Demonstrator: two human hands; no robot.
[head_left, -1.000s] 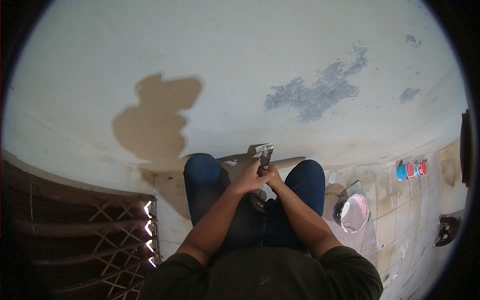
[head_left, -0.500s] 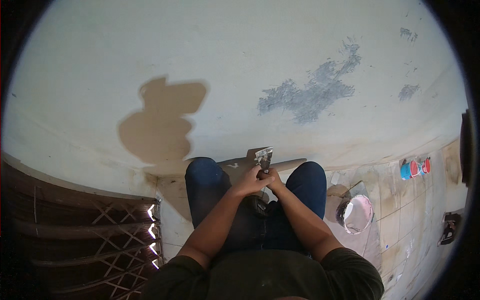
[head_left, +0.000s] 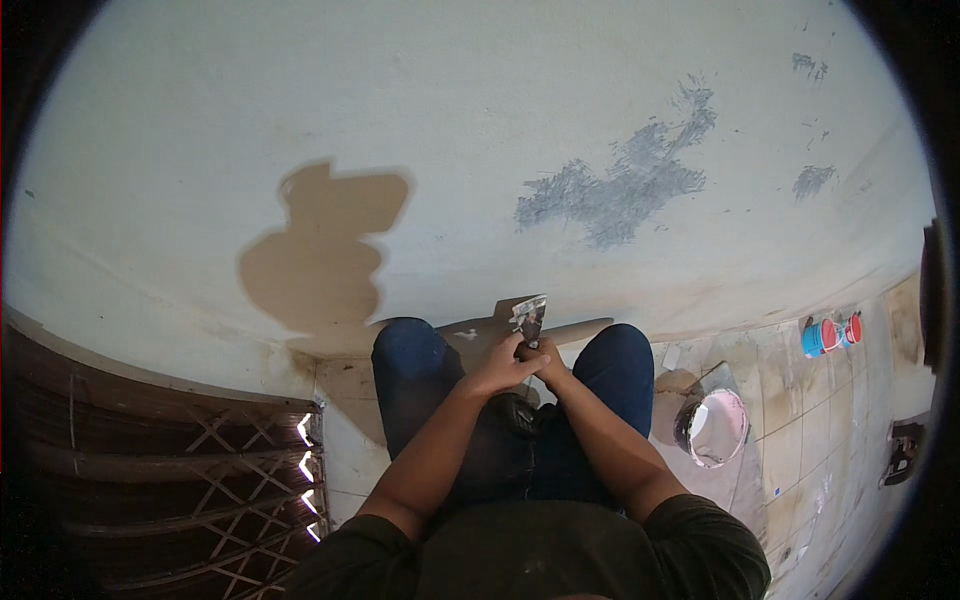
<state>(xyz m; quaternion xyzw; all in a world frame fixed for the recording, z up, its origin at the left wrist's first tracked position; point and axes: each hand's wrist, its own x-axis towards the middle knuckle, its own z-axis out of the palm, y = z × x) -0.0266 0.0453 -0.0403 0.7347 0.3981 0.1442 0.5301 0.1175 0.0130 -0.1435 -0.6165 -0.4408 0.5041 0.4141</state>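
- The person crouches facing a pale wall [head_left: 450, 120], knees in blue trousers spread to either side, forearms coming up from the lower edge.
- The left hand [head_left: 497, 367] and right hand [head_left: 545, 358] meet between the knees, touching each other, both curled closed around a putty knife [head_left: 528, 318].
- The putty knife's flat metal blade, smeared with grey filler, sticks up just above the knuckles, close to the foot of the wall; its handle is hidden inside the hands, so which hand bears most of the grip cannot be told.
- A thin flat board or ledge runs sideways behind the blade, at the base of the wall.
- On the wall, up and to the right of the hands, sits a rough grey patch of filler [head_left: 620, 185]; smaller grey dabs lie farther right.
- A brownish shadow [head_left: 320, 250] falls on the wall to the left.
- On the tiled floor [head_left: 790, 440] right of the right knee stands a bucket [head_left: 712, 428] with pale pinkish contents.
- Farther right, near the wall, are small cans [head_left: 830, 335], blue and red.
- A wooden lattice grille [head_left: 160, 470] fills the lower left.
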